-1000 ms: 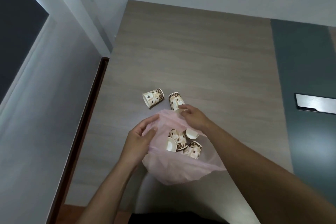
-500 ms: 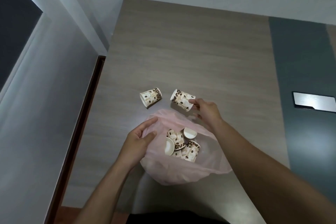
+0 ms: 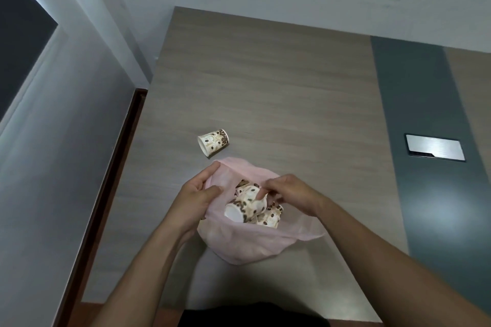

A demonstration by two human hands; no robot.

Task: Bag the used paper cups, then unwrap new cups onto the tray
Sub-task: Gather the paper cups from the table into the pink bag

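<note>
Pink bag (image 3: 247, 244) open on the table, several bean-print cups (image 3: 255, 207) inside (jumbled), one cup (image 3: 213, 142) on its side just beyond

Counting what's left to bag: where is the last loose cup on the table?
The loose cup lies on its side on the table, just beyond the pink bag, up-left of the left hand.

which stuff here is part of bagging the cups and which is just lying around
Part of the job: pink bag; cups in the bag; lone cup on the table; left hand; right hand.

Just lying about: silver plate set in the table.
</note>
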